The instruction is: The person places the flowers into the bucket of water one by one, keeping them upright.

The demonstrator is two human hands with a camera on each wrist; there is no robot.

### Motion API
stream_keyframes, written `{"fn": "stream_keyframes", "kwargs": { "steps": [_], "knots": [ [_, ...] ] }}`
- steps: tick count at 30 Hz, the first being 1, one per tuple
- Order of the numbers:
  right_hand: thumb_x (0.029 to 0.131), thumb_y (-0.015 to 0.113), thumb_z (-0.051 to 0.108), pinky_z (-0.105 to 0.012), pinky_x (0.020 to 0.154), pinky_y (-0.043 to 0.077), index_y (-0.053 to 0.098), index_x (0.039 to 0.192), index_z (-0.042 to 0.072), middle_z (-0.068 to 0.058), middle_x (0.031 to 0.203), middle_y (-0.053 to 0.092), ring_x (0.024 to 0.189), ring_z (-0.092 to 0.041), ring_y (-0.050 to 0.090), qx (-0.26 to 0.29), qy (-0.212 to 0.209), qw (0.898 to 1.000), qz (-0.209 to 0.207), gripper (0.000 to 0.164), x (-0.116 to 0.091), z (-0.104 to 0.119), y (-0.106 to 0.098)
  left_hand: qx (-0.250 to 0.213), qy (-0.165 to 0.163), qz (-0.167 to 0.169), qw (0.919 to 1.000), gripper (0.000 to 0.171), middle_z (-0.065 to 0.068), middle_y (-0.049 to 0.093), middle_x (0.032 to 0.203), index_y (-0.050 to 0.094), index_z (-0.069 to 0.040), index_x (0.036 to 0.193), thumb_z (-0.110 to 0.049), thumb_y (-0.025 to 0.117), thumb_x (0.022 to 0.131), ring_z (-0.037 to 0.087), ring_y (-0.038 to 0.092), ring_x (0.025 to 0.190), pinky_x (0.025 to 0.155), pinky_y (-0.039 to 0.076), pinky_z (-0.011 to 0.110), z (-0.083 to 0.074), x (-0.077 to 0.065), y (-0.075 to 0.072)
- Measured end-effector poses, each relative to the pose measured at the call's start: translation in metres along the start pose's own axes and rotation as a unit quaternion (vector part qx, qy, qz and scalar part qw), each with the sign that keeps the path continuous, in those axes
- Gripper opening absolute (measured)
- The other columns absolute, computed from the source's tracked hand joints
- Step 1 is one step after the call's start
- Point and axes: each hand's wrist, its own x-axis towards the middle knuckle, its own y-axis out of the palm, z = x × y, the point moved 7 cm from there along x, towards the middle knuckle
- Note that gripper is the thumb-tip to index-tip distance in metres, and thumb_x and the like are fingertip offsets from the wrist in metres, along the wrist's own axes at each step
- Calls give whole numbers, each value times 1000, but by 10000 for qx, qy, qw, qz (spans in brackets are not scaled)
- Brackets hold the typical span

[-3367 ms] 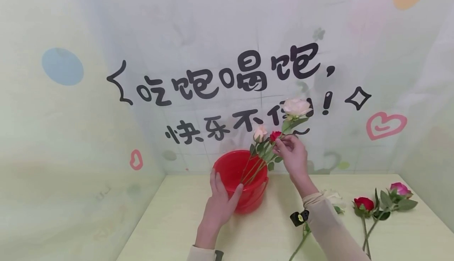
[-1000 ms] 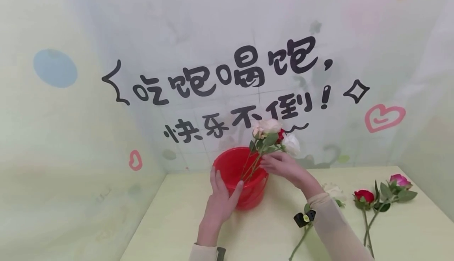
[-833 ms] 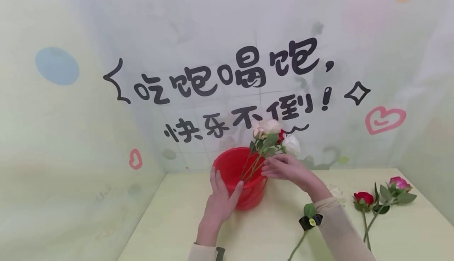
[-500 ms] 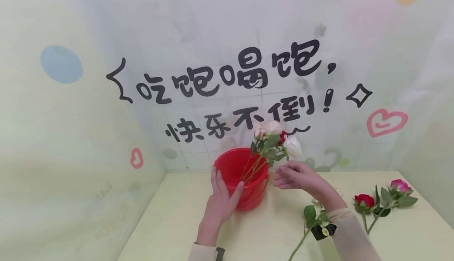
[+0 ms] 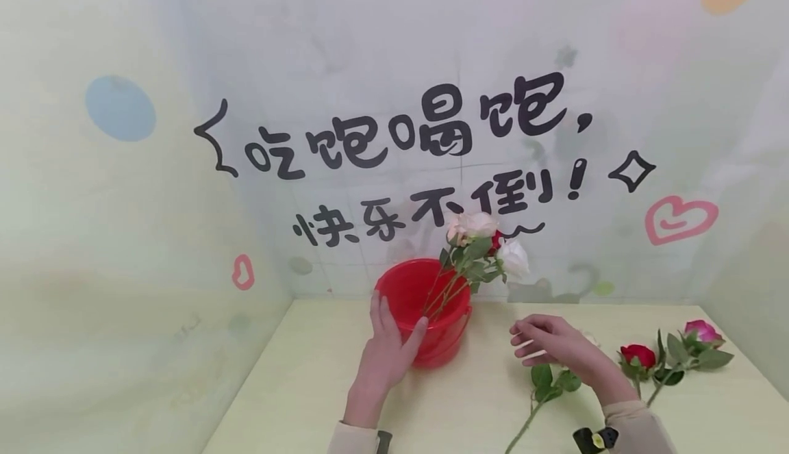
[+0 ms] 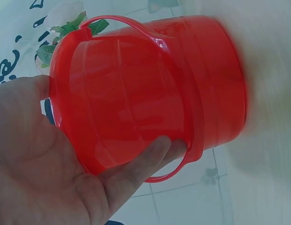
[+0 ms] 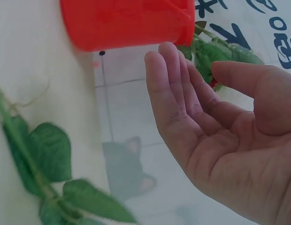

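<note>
A red plastic bucket (image 5: 440, 348) with a handle stands on the table, and my left hand (image 5: 385, 358) holds its near left side. The left wrist view shows the thumb at the rim and the fingers along the wall. Several roses lean to the right in the bucket, among them a white rose (image 5: 514, 260) and a red rose (image 5: 496, 242). To the right of the bucket, my right hand (image 5: 557, 348) hovers with nothing in it, fingers loosely bent. Under it lies a rose stem with green leaves (image 5: 542, 382); its pale bloom is mostly hidden by the hand.
On the table's right side lie a red rose (image 5: 637, 356) and a magenta rose (image 5: 703, 332), their stems partly behind the right forearm. A printed backdrop (image 5: 370, 50) with black lettering rises behind the table (image 5: 296, 372).
Earlier the right hand held a stem at the bucket; a white rose now stands among the others there. The right hand has drawn back right and down toward the table. The left hand stayed put.
</note>
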Motion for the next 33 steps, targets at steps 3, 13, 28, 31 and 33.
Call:
{"fn": "stream_keyframes", "kwargs": {
  "steps": [3,13,28,31,33],
  "knots": [
    [113,53,24,-39,85,64,57,129,-14,-13,111,68,101,-29,73,-49,8,10000,20,42,-5,-11,-4,-2,-4,-21,10000,112,21,45,153,5,-4,168,-56,72,94,26,70,90,77,65,48,1,-1,-2],
    [113,51,29,-34,71,64,65,100,-9,-8,84,69,74,-17,72,-532,665,9948,-549,43,-37,-40,-19,-39,13,-68,10000,113,21,50,147,3,-6,168,-60,70,94,21,69,80,75,65,48,1,2,0],
    [103,69,31,-28,56,61,68,82,-3,-9,72,71,58,-17,74,-924,1333,9820,-967,41,-48,-81,10,-1,-45,14,10000,112,21,45,153,5,-5,168,-57,71,94,23,69,83,76,65,48,0,0,1],
    [99,75,31,-28,51,59,67,72,0,-7,64,69,51,-15,71,-1353,1298,9740,-1269,42,-46,-81,12,44,-78,-6,10000,111,21,44,154,5,-5,168,-56,71,94,26,70,89,78,65,49,0,-1,1],
    [96,78,31,-27,49,58,65,66,2,-6,59,66,47,-15,69,-1639,1279,9671,-1468,43,-44,-80,12,33,-84,-26,10000,111,21,45,153,6,-5,168,-57,70,95,28,71,91,78,65,49,-1,-1,0]
  ]
}}
